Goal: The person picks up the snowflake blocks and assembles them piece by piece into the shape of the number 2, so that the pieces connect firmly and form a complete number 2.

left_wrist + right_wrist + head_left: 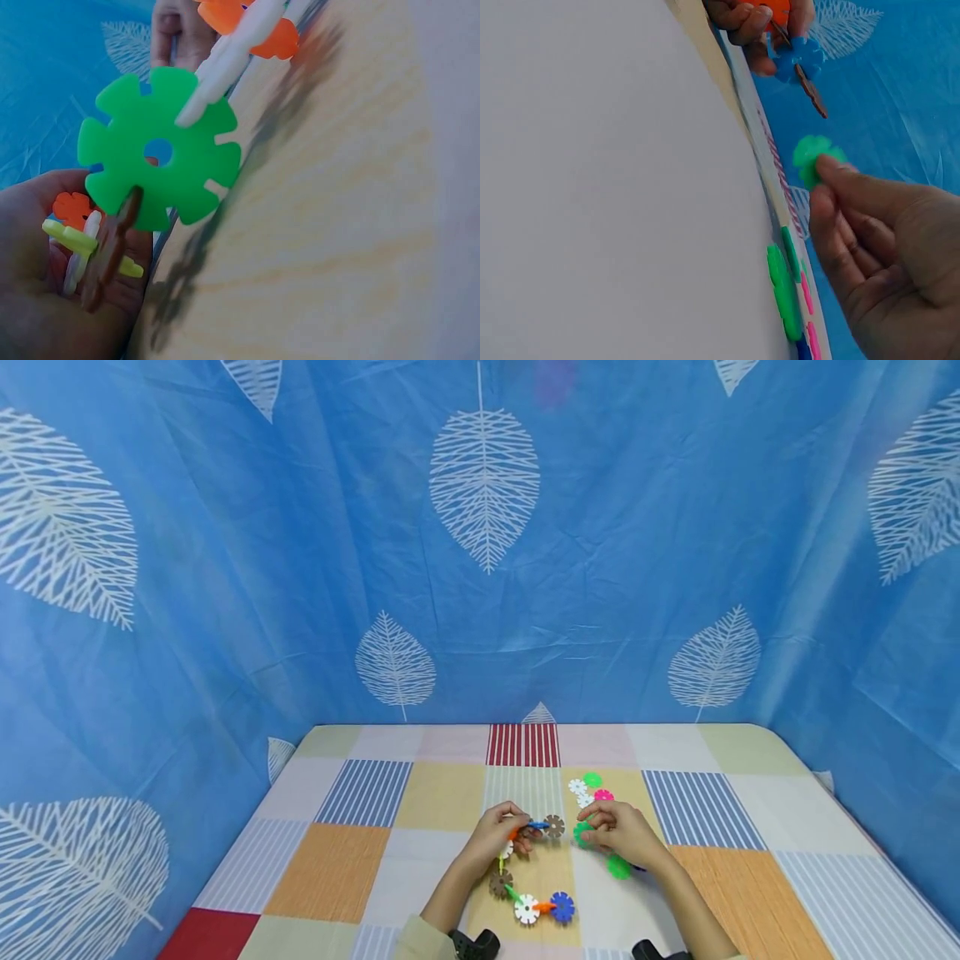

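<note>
Right fingers [832, 232] pinch green disc [810, 154], left fingers [746, 30] grip chain [501, 883] beside far brown disc [554, 827]; slots probably best squared before pressing.

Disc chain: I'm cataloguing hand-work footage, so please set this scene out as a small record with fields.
Left hand: grips the disc chain near its far end
Chain ends: brown end disc; blue end disc
Right hand: pinches a green disc, apart from the chain
Beyond right hand: pink disc, white discs, another green piece
Tabletop: patchwork pattern
Backdrop: blue, white leaf shapes
</note>
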A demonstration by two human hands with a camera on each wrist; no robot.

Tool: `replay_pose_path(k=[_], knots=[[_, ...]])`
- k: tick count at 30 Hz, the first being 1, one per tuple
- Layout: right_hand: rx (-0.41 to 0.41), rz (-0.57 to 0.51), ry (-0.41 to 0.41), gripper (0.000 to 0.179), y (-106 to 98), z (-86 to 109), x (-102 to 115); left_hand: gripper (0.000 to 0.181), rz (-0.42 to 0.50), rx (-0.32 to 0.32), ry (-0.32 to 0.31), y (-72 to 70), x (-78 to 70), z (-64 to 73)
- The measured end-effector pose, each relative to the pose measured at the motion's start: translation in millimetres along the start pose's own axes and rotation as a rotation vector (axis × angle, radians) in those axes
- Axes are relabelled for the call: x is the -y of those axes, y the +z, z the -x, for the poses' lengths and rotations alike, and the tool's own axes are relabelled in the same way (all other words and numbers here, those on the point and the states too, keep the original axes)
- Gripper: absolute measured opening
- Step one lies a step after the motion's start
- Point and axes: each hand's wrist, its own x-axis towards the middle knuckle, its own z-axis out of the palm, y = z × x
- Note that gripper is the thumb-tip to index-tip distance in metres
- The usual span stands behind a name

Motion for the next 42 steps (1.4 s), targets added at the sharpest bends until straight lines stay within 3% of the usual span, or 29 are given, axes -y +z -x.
replay_pose_path(k=[4, 8, 13, 20, 24, 28, 31, 35, 38, 42], knots=[[-0.052, -0.129, -0.02, 0.02, 5, -2.4, 1, 0.015, -0.013, -0.008, 0.002, 0.2, 1.7, -1.1], [-0.073, -0.135, -0.047, 0.015, 9, -4.4, 1, 0.016, -0.031, -0.021, 0.005, 0.4, 0.9, -1.8], [-0.11, -0.08, -0.089, 0.009, 14, -6.3, 0, 0.016, -0.038, -0.018, 0.007, 0.2, -0.2, -2.4], [-0.242, 0.118, -0.233, 0.007, 27, -8.0, 3, 0.017, -0.051, -0.011, -0.007, -4.1, -0.3, -2.6], [-0.295, 0.174, -0.255, 0.012, 33, -8.7, 5, 0.015, -0.062, 0.003, -0.016, -7.0, -0.7, -2.0], [-0.332, 0.2, -0.256, 0.018, 34, -7.3, 4, 0.015, -0.056, 0.058, -0.019, -6.5, -1.9, -1.1], [-0.321, 0.206, -0.259, 0.02, 32, -5.8, 3, 0.016, -0.049, 0.083, -0.031, -4.9, -3.4, 0.4], [-0.235, 0.182, -0.256, 0.015, 26, -5.2, 3, 0.016, -0.053, 0.064, -0.026, -3.0, -4.0, 1.4], [-0.146, 0.152, -0.215, 0.012, 20, -5.2, 2, 0.015, -0.045, 0.037, -0.021, -1.9, -3.2, 0.9], [-0.09, 0.114, -0.148, 0.026, 4, -2.5, -1, 0.014, -0.018, 0.012, -0.024, -1.6, -1.7, -1.0]])
